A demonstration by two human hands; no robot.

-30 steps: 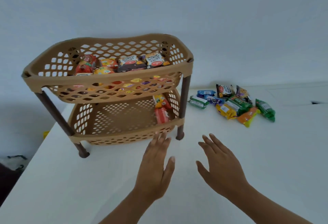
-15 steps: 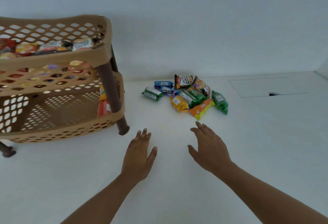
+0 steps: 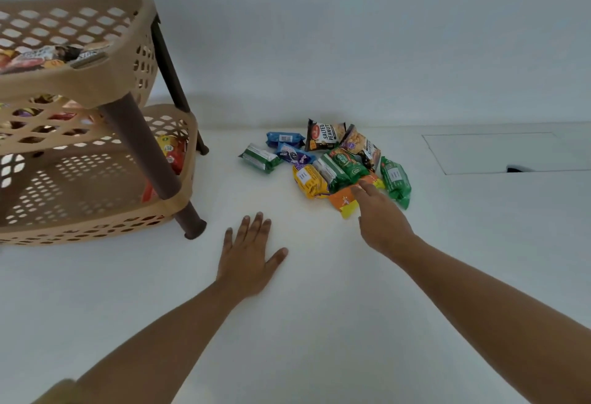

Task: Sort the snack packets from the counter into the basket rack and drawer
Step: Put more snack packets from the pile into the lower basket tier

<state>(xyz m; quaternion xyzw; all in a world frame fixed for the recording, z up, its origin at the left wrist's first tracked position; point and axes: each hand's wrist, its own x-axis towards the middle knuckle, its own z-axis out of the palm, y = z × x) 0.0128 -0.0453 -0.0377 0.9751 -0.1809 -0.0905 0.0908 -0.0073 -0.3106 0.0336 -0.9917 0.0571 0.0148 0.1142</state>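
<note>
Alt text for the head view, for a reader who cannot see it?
The right hand reaches to an orange packet at the near edge of a snack pile on a white counter. The left hand is spread open near a two-tier rack holding packets in both tiers.
</note>
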